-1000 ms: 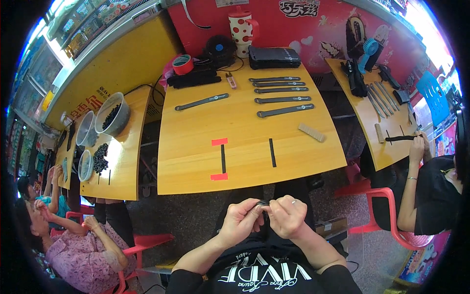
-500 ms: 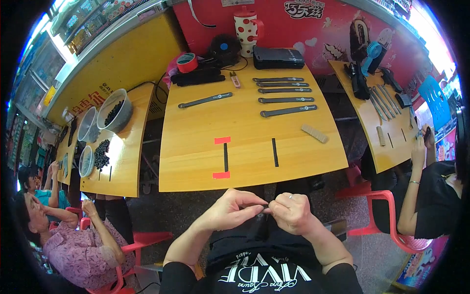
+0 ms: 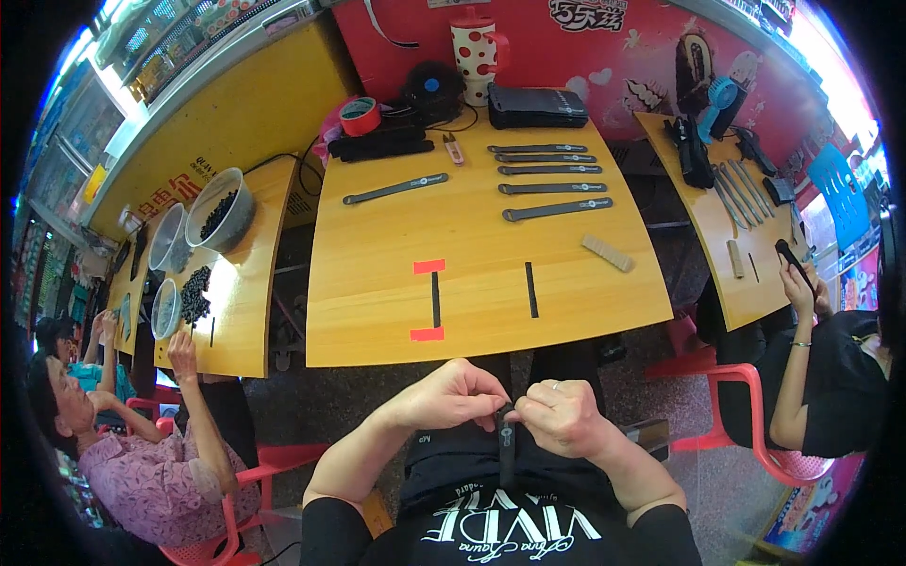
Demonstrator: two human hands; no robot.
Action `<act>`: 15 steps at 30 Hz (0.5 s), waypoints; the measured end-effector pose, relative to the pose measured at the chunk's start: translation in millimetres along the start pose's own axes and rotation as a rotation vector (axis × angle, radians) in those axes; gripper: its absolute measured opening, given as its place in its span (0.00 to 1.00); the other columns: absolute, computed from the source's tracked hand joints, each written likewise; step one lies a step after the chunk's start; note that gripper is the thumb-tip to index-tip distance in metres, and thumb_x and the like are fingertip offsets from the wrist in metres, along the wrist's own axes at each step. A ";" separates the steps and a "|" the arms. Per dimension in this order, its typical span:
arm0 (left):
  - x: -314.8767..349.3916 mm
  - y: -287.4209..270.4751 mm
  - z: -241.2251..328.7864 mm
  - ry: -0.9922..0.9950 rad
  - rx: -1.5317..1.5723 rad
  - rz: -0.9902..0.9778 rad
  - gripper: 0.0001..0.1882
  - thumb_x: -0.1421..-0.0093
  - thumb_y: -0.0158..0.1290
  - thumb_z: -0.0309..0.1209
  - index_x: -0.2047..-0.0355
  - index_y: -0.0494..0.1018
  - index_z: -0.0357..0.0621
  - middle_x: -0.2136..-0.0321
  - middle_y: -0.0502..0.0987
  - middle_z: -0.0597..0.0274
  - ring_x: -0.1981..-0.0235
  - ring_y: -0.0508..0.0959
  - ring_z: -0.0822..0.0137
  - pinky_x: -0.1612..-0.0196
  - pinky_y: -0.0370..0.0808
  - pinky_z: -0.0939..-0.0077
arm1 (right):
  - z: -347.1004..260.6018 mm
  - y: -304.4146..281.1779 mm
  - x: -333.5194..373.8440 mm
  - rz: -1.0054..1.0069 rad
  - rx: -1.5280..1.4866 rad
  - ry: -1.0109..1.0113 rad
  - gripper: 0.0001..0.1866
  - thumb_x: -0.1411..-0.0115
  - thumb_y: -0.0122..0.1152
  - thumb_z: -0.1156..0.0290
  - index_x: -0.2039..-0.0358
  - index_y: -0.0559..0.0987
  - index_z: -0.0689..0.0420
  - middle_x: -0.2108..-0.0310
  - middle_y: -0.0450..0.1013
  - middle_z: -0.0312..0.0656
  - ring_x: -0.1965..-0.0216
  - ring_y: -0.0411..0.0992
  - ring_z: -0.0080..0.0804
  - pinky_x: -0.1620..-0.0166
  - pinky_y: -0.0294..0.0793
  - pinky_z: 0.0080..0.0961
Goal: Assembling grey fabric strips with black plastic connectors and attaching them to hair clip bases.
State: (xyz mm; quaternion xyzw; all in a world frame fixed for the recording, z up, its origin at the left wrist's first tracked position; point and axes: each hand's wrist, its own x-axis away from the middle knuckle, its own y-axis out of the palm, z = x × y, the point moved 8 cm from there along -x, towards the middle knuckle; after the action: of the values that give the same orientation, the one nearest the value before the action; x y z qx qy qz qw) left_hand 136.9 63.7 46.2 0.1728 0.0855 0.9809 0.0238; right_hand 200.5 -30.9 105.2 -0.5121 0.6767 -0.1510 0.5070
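Dark strap: off the counter (image 3: 368, 325), over the lap, just short of the near edge (image 3: 487, 357).
Long axis: runs from the fingertips down toward the shirt, roughly square to that edge.
Left hand (image 3: 453, 396): grip pinching the strap (image 3: 507, 460) from the left, at its upper end.
Right hand (image 3: 563, 420): grip pinching that same end from the right, fingers curled.
Nearer hand: neither; the end lies between both, the free length hanging below them.
Five grey straps (image 3: 557, 188): toward the counter's far right corner.
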 end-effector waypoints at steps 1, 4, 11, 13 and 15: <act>-1.1 0.4 -3.3 -0.004 -0.006 0.034 0.09 0.37 0.50 0.27 0.64 0.78 0.33 0.74 0.79 0.65 0.74 0.78 0.78 0.70 0.74 0.85 | -2.2 0.5 2.0 0.000 0.000 0.001 0.12 0.51 0.66 0.69 0.82 0.69 0.55 0.84 0.62 0.36 0.83 0.68 0.31 0.82 0.64 0.24; -4.0 -2.5 -20.2 -0.043 -0.007 0.123 0.10 0.36 0.49 0.27 0.64 0.77 0.33 0.75 0.78 0.65 0.74 0.77 0.78 0.70 0.74 0.84 | -24.1 -6.8 2.6 0.079 0.006 -0.088 0.12 0.55 0.67 0.71 0.84 0.70 0.54 0.85 0.60 0.34 0.84 0.66 0.26 0.84 0.61 0.23; -0.7 0.4 -20.8 -0.021 0.107 0.112 0.12 0.36 0.50 0.32 0.66 0.77 0.34 0.74 0.79 0.64 0.76 0.78 0.76 0.70 0.76 0.84 | 2.3 -15.7 5.2 0.140 -0.012 0.105 0.14 0.53 0.69 0.63 0.77 0.73 0.58 0.83 0.64 0.37 0.83 0.67 0.31 0.81 0.65 0.24; -1.8 7.1 -20.8 -0.018 0.165 0.049 0.12 0.36 0.50 0.31 0.66 0.77 0.34 0.75 0.79 0.64 0.76 0.79 0.76 0.70 0.76 0.84 | 11.1 -11.6 3.1 0.035 0.011 0.212 0.18 0.52 0.69 0.56 0.77 0.73 0.58 0.82 0.65 0.39 0.81 0.68 0.34 0.79 0.67 0.26; -1.9 8.5 -21.2 -0.013 0.183 0.036 0.12 0.36 0.50 0.31 0.66 0.77 0.34 0.76 0.79 0.63 0.76 0.79 0.76 0.71 0.76 0.83 | 10.9 -9.3 6.6 0.028 0.006 0.197 0.21 0.51 0.68 0.52 0.78 0.73 0.57 0.81 0.65 0.40 0.81 0.69 0.34 0.79 0.67 0.27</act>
State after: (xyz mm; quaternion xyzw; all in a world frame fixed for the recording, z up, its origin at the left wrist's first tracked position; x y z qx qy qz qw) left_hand 131.3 51.8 27.4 0.1821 0.1715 0.9682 -0.0092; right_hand 214.9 -37.1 103.6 -0.4837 0.7299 -0.1954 0.4416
